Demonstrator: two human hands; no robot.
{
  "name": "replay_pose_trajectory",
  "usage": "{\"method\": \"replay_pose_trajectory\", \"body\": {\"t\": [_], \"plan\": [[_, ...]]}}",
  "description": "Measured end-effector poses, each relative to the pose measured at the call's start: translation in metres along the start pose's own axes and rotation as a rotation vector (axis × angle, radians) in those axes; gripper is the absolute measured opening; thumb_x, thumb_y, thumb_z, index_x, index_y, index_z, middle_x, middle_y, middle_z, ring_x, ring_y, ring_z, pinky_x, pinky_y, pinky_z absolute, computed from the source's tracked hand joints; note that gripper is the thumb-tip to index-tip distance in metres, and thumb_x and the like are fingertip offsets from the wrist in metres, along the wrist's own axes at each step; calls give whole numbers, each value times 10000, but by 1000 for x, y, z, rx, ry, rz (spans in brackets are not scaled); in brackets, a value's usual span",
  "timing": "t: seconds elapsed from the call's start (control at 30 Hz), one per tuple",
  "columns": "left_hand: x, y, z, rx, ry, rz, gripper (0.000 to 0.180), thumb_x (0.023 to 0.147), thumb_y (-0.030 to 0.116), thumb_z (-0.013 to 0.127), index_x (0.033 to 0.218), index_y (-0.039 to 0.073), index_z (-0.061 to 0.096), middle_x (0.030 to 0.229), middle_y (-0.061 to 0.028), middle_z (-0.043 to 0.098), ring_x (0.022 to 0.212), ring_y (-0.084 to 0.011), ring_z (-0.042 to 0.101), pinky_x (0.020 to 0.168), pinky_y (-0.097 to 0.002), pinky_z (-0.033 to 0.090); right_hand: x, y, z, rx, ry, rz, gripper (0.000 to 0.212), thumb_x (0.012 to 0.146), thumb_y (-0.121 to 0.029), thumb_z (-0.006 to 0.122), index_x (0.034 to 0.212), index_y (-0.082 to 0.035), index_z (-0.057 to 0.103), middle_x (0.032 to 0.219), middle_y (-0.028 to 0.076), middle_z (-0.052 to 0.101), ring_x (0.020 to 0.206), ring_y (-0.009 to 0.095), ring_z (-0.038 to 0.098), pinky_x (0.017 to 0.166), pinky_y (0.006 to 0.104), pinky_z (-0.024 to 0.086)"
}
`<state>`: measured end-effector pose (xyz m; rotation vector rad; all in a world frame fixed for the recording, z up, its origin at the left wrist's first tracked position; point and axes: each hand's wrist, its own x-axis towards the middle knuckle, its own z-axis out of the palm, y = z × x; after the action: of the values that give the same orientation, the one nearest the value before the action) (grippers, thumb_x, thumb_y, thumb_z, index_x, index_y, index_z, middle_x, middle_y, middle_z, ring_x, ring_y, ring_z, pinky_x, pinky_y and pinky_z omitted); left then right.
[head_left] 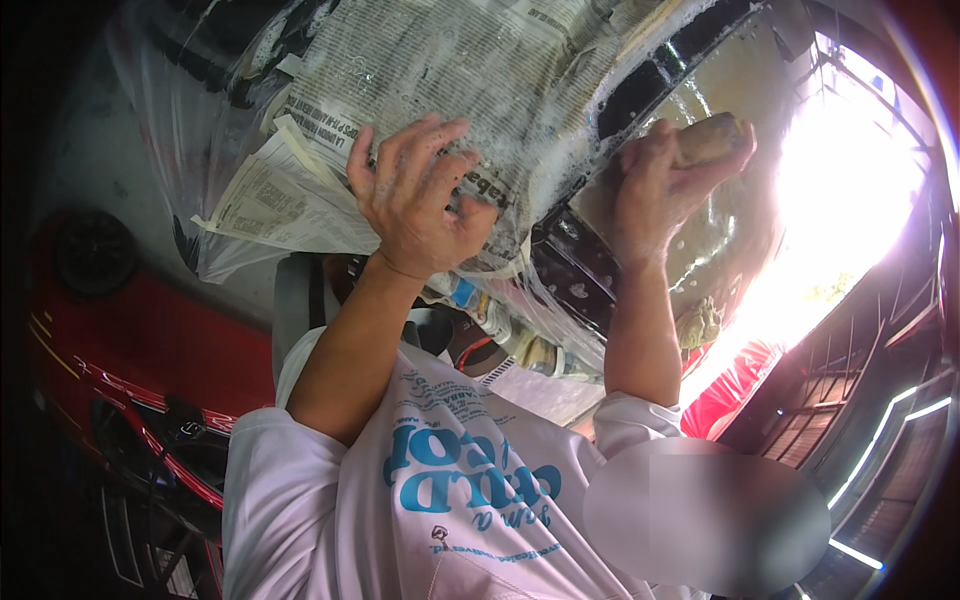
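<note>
My left hand (pixel 425 200) rests with fingers spread on wet newspaper (pixel 420 70), which is laid over a vehicle-like body and streaked with suds. My right hand (pixel 652 190) is closed round a worn tan and grey block (pixel 708 140), held between thumb and fingers. Whether it is a sponge or a sanding block I cannot tell. Beneath that hand lies a wet, glossy panel (pixel 715 240) with water streaks and foam. Between newspaper and panel runs a black strip (pixel 650 85) with suds along its edge.
Clear plastic sheeting (pixel 165 130) hangs at the far left, and more drapes below the newspaper. A yellowish crumpled cloth or sponge (pixel 700 322) sits at the panel's near edge. A red car (pixel 160 330) stands at left. Bright light floods the opening (pixel 850 190) at right.
</note>
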<state>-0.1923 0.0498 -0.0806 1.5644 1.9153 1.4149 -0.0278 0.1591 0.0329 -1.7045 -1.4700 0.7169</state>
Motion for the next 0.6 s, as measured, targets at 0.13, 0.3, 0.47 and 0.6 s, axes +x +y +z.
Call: {"method": "replay_pose_trajectory", "body": {"t": [0.13, 0.3, 0.47, 0.6], "plan": [[1, 0, -1, -5, 0, -5, 251, 639, 183, 620, 873, 179, 713, 1170, 22, 743, 1175, -260, 674, 1219, -551, 232, 12, -1, 2, 21, 27, -38, 806, 1055, -179, 665, 1618, -182, 89, 861, 55, 552, 625, 101, 529, 545, 267, 483], [0, -1, 1, -4, 17, 6, 239, 649, 190, 615, 871, 178, 704, 1168, 22, 741, 1176, -255, 676, 1216, -552, 242, 6, -5, 3, -5, 20, -2, 788, 1058, -180, 662, 1606, -186, 95, 868, 56, 552, 621, 98, 508, 541, 266, 481], [-2, -2, 0, -13, 18, 5, 236, 658, 196, 617, 878, 179, 700, 1165, 23, 739, 1166, -253, 682, 1214, -551, 247, 14, -1, 2, -22, -5, -65, 809, 1057, -178, 665, 1620, -182, 84, 888, 60, 559, 621, 104, 528, 535, 267, 485], [0, -1, 0, -14, 11, 10, 248, 658, 193, 617, 888, 175, 709, 1187, 15, 738, 1185, -258, 672, 1216, -552, 240, -19, -1, 1, 25, -119, -20, 799, 1059, -166, 653, 1629, -184, 93, 921, 71, 558, 644, 112, 553, 552, 272, 499]]}}
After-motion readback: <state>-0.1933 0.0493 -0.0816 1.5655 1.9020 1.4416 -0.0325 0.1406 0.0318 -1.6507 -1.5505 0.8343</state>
